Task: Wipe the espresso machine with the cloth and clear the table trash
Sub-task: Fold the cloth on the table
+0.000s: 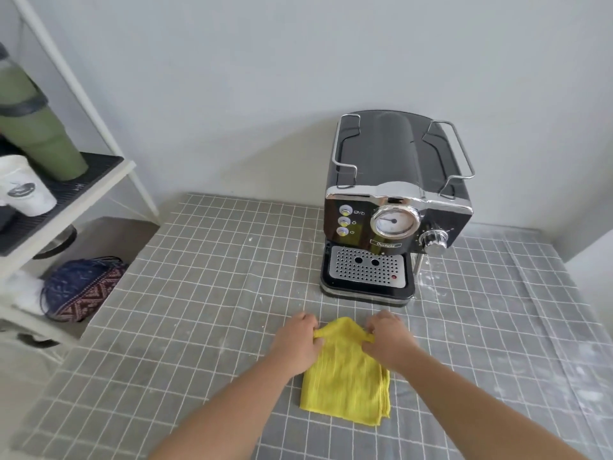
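Both arms reach forward; left hand and right hand pinch far corners of folded yellow cloth on checked tablecloth, near espresso machine.

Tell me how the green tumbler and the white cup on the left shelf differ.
The green tumbler is much taller than the white cup. The tumbler is green with a dark band; the cup is white with a dark round logo. The tumbler stands farther back, the cup nearer the camera. Both stand on the shelf's dark ribbed mat.
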A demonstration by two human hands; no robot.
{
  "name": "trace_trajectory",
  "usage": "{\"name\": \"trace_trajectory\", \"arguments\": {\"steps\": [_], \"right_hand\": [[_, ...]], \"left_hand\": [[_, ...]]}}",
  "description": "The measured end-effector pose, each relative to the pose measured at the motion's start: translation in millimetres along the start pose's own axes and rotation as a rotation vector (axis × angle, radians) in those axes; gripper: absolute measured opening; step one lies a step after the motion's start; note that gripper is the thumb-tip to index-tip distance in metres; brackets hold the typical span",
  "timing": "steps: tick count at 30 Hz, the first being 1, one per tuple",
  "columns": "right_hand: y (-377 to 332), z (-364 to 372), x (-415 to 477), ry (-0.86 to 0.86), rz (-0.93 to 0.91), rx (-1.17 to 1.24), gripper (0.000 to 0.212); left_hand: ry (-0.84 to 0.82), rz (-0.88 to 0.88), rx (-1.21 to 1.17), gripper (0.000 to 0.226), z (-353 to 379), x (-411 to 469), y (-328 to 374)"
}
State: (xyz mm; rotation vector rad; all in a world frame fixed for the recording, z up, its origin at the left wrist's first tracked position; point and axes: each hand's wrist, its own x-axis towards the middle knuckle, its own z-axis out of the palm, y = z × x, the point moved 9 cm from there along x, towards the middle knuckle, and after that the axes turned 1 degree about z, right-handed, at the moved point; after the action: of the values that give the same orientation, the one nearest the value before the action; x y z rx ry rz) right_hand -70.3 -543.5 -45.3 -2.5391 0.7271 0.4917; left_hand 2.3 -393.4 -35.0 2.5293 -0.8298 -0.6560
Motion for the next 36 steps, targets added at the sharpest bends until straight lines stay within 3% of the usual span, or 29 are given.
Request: {"name": "trace_trajectory", "arguments": {"steps": [1,4,9,11,13,17,19,22,27,29,31,34,36], "right_hand": [[-3.1,-1.0,-1.9,-0.019,-0.015,0.034,0.007],[-11.4,-4.4,-4.4,-0.088,-0.028,0.195,0.018],[-85.3,-29.9,-7.8,-0.134,-0.214,0.37,0.019],[-129.4,-32.4,-11.9,-0.16,-0.299,0.366,0.008],[-169.8,-26.5,-14.7,-0.187,-0.359,0.37,0.019],[-249.5,3.5,-34.6,-0.322,-0.461,0.415,0.016],[-280.6,25.4,-47.8,-0.435,-0.468,0.46,0.012],[-323.0,68.1,-63.0,-0.621,-0.429,0.538,0.022],[-365.0,132.0,-51.9,-0.766,-0.286,0.645,0.015],[-370.6,148.3,-34.7,-0.703,-0.235,0.644,0.017],[-375.6,149.9,-11.6,-0.477,-0.276,0.518,0.026],[-386.6,129.6,-7.1,-0.038,-0.513,0.009,0.047],[-395.7,142.3,-16.3,0.009,-0.71,-0.225,0.055]], "left_hand": [[0.0,-0.021,-0.079,0.02,-1.4,-2.5,-1.6],[0.043,-0.094,-0.284,0.008,-13.4,-12.5,-10.3],[0.334,-0.245,-0.514,0.008,-68.6,-46.8,-47.9],[0.442,-0.317,-0.559,0.005,-94.2,-67.1,-74.4],[0.534,-0.368,-0.587,0.006,-118.3,-90.3,-103.3],[0.654,-0.438,-0.549,0.005,-155.7,-138.5,-159.0],[0.666,-0.479,-0.501,0.007,-164.0,-160.0,-187.2],[0.65,-0.567,-0.443,0.012,-168.0,-190.7,-237.7],[0.541,-0.657,-0.322,0.02,-181.4,-199.3,-302.7],[0.514,-0.667,-0.248,0.021,-186.8,-189.8,-318.6],[0.52,-0.634,-0.182,0.023,-188.4,-175.2,-329.1],[0.428,-0.503,0.048,0.041,-173.6,-152.8,-324.4],[0.298,-0.411,0.21,0.054,-149.8,-144.9,-320.2]]}}
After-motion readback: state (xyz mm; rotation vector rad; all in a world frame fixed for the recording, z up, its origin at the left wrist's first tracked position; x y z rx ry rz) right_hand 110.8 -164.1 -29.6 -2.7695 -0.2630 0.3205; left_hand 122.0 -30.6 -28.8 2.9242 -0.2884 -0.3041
